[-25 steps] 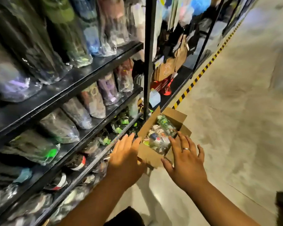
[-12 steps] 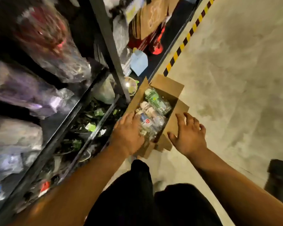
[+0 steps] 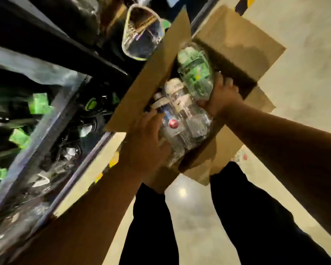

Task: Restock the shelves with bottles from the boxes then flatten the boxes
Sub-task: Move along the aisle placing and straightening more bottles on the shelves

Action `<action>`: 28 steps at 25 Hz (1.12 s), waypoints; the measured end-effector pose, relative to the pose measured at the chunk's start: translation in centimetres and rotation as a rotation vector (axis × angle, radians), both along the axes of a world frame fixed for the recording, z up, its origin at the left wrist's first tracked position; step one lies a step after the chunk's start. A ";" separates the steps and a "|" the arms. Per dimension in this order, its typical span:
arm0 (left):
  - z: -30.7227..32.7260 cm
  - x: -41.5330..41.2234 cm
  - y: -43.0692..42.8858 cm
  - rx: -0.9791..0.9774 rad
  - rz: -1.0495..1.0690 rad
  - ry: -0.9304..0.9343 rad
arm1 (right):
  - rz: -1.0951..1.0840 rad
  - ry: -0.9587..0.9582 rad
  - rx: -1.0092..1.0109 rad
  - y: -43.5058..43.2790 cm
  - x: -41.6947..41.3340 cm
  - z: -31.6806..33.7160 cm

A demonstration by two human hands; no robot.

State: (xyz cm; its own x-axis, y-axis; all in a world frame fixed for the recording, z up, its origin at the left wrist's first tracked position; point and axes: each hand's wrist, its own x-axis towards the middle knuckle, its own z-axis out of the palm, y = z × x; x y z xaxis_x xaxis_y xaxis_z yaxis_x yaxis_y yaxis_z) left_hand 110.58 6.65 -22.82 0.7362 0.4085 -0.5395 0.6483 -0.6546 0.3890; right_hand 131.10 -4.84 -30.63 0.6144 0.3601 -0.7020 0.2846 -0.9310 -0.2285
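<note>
Head view: in the open box point(image 3: 235, 33) at one o'clock, beside the shelf point(image 3: 52, 119) at nine, a green-labelled bottle point(image 3: 196, 73) is gripped by the right hand point(image 3: 223, 96) and a red-dotted bottle point(image 3: 175, 127) by the left hand point(image 3: 145, 142), so either could be dropped if its slick plastic slips.

Cardboard box point(image 3: 235, 35) on floor point(image 3: 311, 27) beside shelf point(image 3: 46, 129).

Glossy pale floor point(image 3: 304, 29) shows a bright light glare point(image 3: 182, 192), edged by yellow-black stripe point(image 3: 244, 4).
</note>
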 end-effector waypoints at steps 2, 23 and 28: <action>-4.3 0.6 -0.5 -0.053 0.110 0.009 | -0.024 0.086 0.010 0.8 0.8 -4.9; -8.2 0.6 -2.7 -0.494 1.269 -0.136 | -0.297 0.405 0.184 -3.1 -4.2 -7.8; -11.3 -3.9 -2.5 -0.518 1.152 -0.148 | -0.378 0.369 0.176 -1.0 -7.0 -15.0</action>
